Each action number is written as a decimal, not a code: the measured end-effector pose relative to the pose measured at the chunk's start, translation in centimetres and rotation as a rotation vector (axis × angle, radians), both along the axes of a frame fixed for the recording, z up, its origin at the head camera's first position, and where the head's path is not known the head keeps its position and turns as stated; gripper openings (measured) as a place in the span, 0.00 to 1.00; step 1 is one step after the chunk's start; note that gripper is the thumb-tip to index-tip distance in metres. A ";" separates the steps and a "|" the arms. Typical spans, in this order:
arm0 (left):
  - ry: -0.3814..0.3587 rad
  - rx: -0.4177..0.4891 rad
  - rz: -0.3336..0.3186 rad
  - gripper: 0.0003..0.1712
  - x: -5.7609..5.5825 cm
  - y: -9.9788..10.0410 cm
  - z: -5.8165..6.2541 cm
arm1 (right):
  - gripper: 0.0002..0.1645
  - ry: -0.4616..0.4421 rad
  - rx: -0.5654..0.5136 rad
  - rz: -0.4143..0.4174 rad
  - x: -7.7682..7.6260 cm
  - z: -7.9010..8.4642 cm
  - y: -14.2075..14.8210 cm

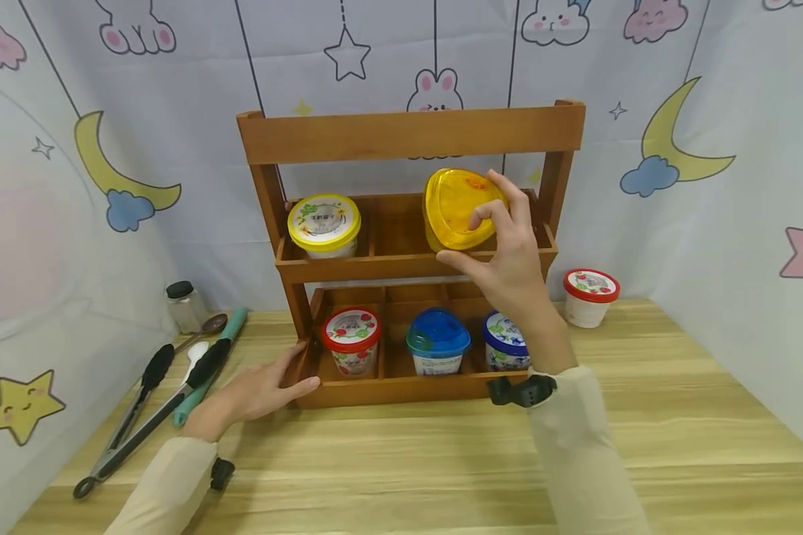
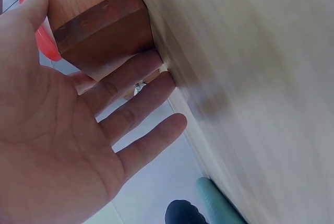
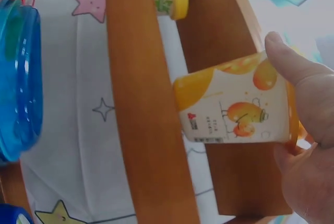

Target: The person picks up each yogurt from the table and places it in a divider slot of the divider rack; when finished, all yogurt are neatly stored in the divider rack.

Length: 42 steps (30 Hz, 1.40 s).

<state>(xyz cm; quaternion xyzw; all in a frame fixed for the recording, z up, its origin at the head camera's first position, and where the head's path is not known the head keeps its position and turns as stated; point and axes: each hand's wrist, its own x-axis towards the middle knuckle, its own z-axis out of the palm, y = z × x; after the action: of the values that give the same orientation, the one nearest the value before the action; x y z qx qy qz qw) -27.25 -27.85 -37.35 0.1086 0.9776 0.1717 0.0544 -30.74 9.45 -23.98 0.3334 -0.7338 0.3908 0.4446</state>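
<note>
My right hand grips a cup with a translucent yellow triangular lid at the right of the rack's upper shelf. The cup tilts, its lid facing me; in the right wrist view its white side with orange drawings shows, its base overlapping the shelf's front board. My left hand touches the lower left corner of the wooden rack, thumb at the front edge and straight fingers along the side. Closest to it on the lower shelf is a red-lidded cup.
A yellow-lidded round cup stands upper left. Below are a blue triangular-lidded cup and a dark-blue-lidded cup, partly behind my right arm. Another red-lidded cup stands right of the rack. Tongs, spoons and a jar lie left.
</note>
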 end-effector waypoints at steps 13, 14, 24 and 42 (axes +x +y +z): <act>-0.004 0.012 0.003 0.53 0.2 0.0 0.3 | 0.27 0.040 -0.027 -0.104 -1.5 -1.2 -2.4; -0.003 0.012 0.004 0.53 0.2 0.1 0.3 | 0.25 0.060 -0.032 -0.114 -1.6 -1.3 -2.5; 0.004 0.003 0.006 0.53 0.2 0.0 0.2 | 0.19 0.066 0.043 -0.168 -2.0 -2.2 -3.2; 0.000 0.011 0.005 0.53 0.2 0.0 0.3 | 0.26 -0.055 0.109 -0.203 -2.6 -2.5 -2.0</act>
<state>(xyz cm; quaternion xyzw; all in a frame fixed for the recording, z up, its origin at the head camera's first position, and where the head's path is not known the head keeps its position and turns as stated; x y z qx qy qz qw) -27.05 -27.81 -37.10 0.1066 0.9769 0.1772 0.0533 -33.31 7.43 -26.50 0.2701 -0.7959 0.3122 0.4429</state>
